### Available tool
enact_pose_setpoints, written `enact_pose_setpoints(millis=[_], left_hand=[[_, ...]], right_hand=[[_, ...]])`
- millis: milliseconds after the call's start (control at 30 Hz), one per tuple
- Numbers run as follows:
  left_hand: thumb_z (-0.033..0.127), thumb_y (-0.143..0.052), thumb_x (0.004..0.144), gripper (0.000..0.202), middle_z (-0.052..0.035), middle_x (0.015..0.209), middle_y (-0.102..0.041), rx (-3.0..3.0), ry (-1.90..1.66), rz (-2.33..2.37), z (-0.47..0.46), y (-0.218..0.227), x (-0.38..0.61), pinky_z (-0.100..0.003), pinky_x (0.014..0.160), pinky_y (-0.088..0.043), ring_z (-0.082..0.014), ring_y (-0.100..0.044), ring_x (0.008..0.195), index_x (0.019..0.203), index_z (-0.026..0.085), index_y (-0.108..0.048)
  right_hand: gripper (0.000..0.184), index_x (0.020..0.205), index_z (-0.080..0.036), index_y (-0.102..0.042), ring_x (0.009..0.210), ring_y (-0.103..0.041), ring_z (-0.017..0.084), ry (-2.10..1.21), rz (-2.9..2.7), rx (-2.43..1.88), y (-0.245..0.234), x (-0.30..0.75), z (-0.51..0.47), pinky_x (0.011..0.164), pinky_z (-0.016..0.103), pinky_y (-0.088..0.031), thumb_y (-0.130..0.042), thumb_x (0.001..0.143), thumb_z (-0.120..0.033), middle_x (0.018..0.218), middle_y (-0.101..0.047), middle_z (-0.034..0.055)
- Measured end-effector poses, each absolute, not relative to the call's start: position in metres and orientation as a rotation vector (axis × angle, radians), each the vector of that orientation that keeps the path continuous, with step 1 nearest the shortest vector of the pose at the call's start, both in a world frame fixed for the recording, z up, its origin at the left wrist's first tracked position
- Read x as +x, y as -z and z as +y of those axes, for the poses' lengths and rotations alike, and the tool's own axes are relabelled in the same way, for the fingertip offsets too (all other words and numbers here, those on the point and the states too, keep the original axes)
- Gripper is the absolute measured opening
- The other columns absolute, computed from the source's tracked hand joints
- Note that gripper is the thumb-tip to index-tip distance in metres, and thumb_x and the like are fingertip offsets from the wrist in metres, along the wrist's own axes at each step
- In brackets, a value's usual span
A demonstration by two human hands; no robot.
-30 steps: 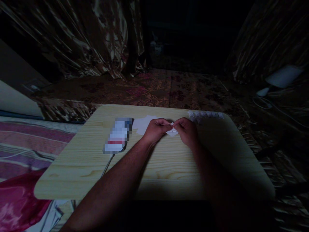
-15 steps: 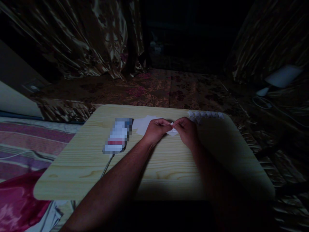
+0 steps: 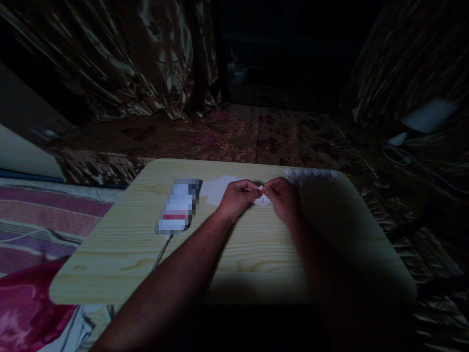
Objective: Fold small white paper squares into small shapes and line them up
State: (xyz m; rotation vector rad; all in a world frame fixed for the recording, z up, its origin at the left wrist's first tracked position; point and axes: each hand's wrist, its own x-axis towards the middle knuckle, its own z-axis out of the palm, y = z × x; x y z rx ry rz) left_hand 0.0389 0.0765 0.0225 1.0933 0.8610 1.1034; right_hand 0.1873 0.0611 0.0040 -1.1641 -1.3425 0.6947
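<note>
Head cam: small folded white paper piece (image 3: 262, 199) sits btwn the two hands, over the mid-far part of a pale yellow wood-grain table w/ rounded corners (image 3: 249, 254). L hand (image 3: 236, 199) pinches its L side btwn thumb & fingers; R hand (image 3: 285, 199) pinches the R side likewise, tips nearly meeting at the top; near corner sticks out below the thumbs. Hands hide the paper's side edges; exact fold n/a from this angle. Loose flat white paper sheets (image 3: 214, 189) lie just L of & partly behind L hand. Further L: slim phone-like device w/ blurred-out screen (image 3: 178, 208), thin pale cable (image 3: 161, 252) running from its near end. Row of small whitish folded paper pcs (image 3: 315, 173) along far R edge, few more partly blocked by R hand.
</note>
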Motion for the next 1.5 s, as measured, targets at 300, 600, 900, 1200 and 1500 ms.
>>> enact_pose_setpoints(millis=[300, 600, 900, 1200, 1500], left_hand=[[0.030, -0.084, 0.057, 0.026, 0.0007, 0.059, -0.064, 1.118, -1.115, 0.859, 0.078, -0.022, 0.038, -0.021, 0.050, -0.038, -0.0074, -0.050, 0.050, 0.068, 0.014, -0.068], [0.031, -0.084, 0.058, 0.026, 0.0005, 0.061, -0.064, 1.117, -1.160, 0.851, 0.079, -0.019, 0.039, -0.021, 0.050, -0.039, -0.0083, -0.052, 0.050, 0.069, 0.015, -0.067], [0.028, -0.083, 0.059, 0.029, -0.0014, 0.068, -0.068, 1.147, -1.173, 0.820, 0.081, -0.022, 0.035, -0.023, 0.056, -0.044, -0.0101, -0.056, 0.056, 0.084, 0.015, -0.073], [0.028, -0.082, 0.060, 0.024, 0.0000, 0.066, -0.066, 1.206, -1.297, 0.886, 0.079, -0.022, 0.036, -0.022, 0.056, -0.044, -0.0096, -0.055, 0.057, 0.076, 0.015, -0.070], [0.030, -0.082, 0.062, 0.025, 0.0010, 0.063, -0.065, 1.172, -1.389, 0.936, 0.076, -0.022, 0.041, -0.022, 0.055, -0.045, -0.0098, -0.056, 0.054, 0.076, 0.016, -0.067]], right_hand=[[0.017, 0.084, -0.020, -0.064, 0.071, -0.063, 0.017, -0.714, -1.335, -1.184, -0.008, 0.186, 0.059, 0.065, 0.028, -0.050, -0.068, 0.077, -0.035, 0.076, -0.069, 0.0021], [0.017, 0.075, -0.018, -0.065, 0.061, -0.059, 0.016, -0.779, -1.330, -1.291, -0.015, 0.186, 0.055, 0.057, 0.026, -0.044, -0.066, 0.076, -0.035, 0.066, -0.066, 0.0008], [0.014, 0.076, -0.018, -0.067, 0.058, -0.058, 0.014, -0.828, -1.369, -1.263, -0.010, 0.185, 0.058, 0.055, 0.025, -0.044, -0.066, 0.076, -0.032, 0.063, -0.065, -0.0001], [0.021, 0.090, -0.019, -0.063, 0.069, -0.062, 0.016, -0.829, -1.313, -1.184, -0.013, 0.182, 0.055, 0.062, 0.027, -0.048, -0.067, 0.076, -0.034, 0.077, -0.068, 0.0020], [0.027, 0.100, -0.022, -0.056, 0.076, -0.066, 0.017, -0.666, -1.307, -1.192, -0.006, 0.171, 0.054, 0.066, 0.028, -0.052, -0.066, 0.076, -0.030, 0.085, -0.068, 0.0024]])
